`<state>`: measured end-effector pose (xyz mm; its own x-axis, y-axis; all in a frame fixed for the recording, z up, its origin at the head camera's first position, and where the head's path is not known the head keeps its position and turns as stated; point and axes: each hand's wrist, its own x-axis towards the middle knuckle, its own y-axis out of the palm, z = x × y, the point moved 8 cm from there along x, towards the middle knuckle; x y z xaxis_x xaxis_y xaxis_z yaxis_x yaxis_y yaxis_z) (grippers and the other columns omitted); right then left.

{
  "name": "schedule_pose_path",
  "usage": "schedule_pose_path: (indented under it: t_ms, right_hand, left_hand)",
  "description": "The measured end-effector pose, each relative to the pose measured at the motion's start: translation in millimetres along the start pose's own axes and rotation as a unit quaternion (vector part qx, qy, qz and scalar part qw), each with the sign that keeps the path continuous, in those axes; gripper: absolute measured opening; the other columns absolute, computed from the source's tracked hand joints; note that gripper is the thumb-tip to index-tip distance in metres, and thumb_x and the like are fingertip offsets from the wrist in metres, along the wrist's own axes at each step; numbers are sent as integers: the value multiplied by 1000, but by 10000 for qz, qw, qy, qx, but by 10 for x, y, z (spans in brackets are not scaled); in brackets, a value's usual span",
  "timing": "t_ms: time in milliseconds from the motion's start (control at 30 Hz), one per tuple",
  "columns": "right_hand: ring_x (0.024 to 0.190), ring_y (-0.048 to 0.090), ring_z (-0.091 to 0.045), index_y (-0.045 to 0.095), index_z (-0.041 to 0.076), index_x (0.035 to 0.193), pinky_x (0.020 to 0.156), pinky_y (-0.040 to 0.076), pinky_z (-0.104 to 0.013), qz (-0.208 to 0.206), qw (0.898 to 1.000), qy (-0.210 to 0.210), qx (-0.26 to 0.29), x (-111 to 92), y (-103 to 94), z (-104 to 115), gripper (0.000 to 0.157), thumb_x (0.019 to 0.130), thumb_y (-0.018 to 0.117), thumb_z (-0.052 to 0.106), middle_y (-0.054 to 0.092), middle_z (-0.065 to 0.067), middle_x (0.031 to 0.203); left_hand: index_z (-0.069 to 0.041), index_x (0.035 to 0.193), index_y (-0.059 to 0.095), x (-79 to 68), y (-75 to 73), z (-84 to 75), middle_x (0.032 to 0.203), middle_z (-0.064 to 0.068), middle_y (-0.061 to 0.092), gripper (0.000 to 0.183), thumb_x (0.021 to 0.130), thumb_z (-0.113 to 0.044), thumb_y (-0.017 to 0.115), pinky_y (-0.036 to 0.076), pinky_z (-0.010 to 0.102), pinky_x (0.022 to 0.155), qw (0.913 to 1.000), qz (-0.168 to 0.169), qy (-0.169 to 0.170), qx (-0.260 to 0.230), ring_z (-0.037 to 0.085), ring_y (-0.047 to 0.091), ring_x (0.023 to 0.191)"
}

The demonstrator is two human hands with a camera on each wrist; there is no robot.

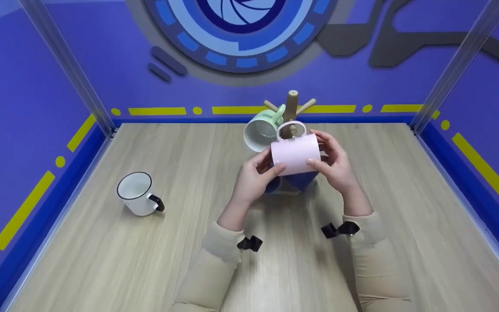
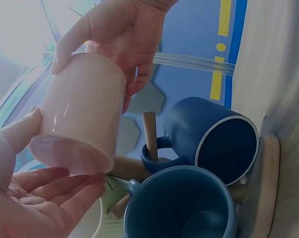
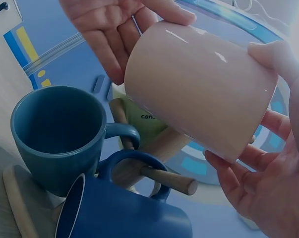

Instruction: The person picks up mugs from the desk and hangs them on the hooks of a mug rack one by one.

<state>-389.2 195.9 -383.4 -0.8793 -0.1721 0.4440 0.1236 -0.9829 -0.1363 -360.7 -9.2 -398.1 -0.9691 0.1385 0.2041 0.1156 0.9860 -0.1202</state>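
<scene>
Both hands hold a pink mug on its side in front of a wooden mug tree. My left hand grips the mug's left end, thumb on the near side and fingers behind. At the other end, my right hand holds it the same way. The mug's handle points up and away, towards a peg. On the tree hang a light green mug, a dark blue mug and a teal mug. Wrist views show the pink mug above these, its handle hidden there.
A white mug with a black rim and handle stands upright on the left of the wooden table. Blue-purple panels with yellow marks wall the table at the back and sides. The tree's base rests on the table.
</scene>
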Motion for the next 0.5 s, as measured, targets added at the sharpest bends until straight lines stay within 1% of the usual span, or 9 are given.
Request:
schedule_pose_path:
  t_ms: [133, 233, 267, 300, 333, 367, 400, 467, 500]
  right_hand:
    - [108, 60, -19, 49, 5, 149, 83, 53, -25, 11, 10000, 18, -94, 28, 15, -42, 66, 87, 70, -1, 61, 0, 129]
    - [108, 60, -19, 49, 4, 150, 84, 54, -25, 53, 9999, 116, -102, 42, 20, -80, 65, 89, 70, 0, 61, -1, 130]
    - [109, 60, -19, 48, 4, 150, 85, 54, -24, 65, 9998, 159, -97, 46, 19, -91, 65, 89, 70, 0, 61, -1, 130]
    - [110, 60, -18, 48, 3, 150, 87, 54, -24, 76, 9997, 209, -82, 49, 19, -103, 64, 90, 69, 0, 61, -2, 131]
    - [111, 61, -17, 47, 3, 150, 88, 54, -23, 90, 9996, 255, -70, 55, 17, -114, 64, 90, 68, -1, 61, -3, 132]
    - [112, 60, -17, 47, 2, 150, 89, 53, -23, 111, 9995, 303, -63, 62, 17, -124, 63, 91, 68, -1, 60, -4, 132]
    - [113, 61, -16, 46, 2, 151, 91, 53, -22, 125, 9993, 350, -44, 71, 17, -131, 63, 91, 67, -1, 60, -5, 133]
    - [113, 62, -15, 46, 2, 151, 92, 53, -22, 176, 9988, 458, -3, 93, 15, -147, 63, 92, 66, 0, 60, -7, 134]
    - [113, 62, -14, 45, 2, 151, 92, 53, -22, 216, 9984, 519, 25, 104, 15, -156, 63, 92, 66, 0, 60, -8, 135]
  left_hand:
    - [-6, 150, 53, 8, -28, -5, 149, 15, 59, 65, 94, -30, 76, 50, 36, 112, 9998, -123, -47, 123, 26, 59, 137]
    - [-7, 150, 53, -9, -47, -37, 147, 14, 60, 64, 95, -31, 76, 51, 37, 111, 9990, -289, -55, 350, 26, 60, 136]
    - [-7, 150, 52, -22, -58, -64, 147, 14, 61, 64, 95, -31, 75, 51, 38, 112, 9978, -402, 2, 520, 26, 60, 135]
    - [-6, 150, 52, -37, -72, -104, 147, 14, 61, 64, 95, -31, 75, 50, 38, 112, 9956, -551, 128, 749, 26, 60, 135]
    - [-6, 150, 52, -53, -84, -162, 147, 15, 60, 64, 95, -31, 75, 50, 40, 112, 9914, -733, 337, 1032, 27, 60, 135]
    - [-4, 149, 53, -69, -92, -238, 147, 16, 60, 64, 95, -30, 75, 50, 41, 112, 9847, -929, 620, 1334, 28, 59, 136]
    - [-3, 148, 53, -89, -97, -322, 146, 16, 60, 63, 95, -30, 75, 51, 41, 112, 9754, -1138, 920, 1650, 29, 59, 136]
    - [-1, 145, 56, -125, -90, -508, 145, 17, 59, 60, 95, -28, 75, 52, 41, 111, 9485, -1546, 1571, 2274, 30, 59, 135]
    - [0, 143, 57, -131, -71, -599, 143, 18, 60, 57, 95, -26, 75, 53, 41, 109, 9347, -1682, 1878, 2504, 30, 59, 134]
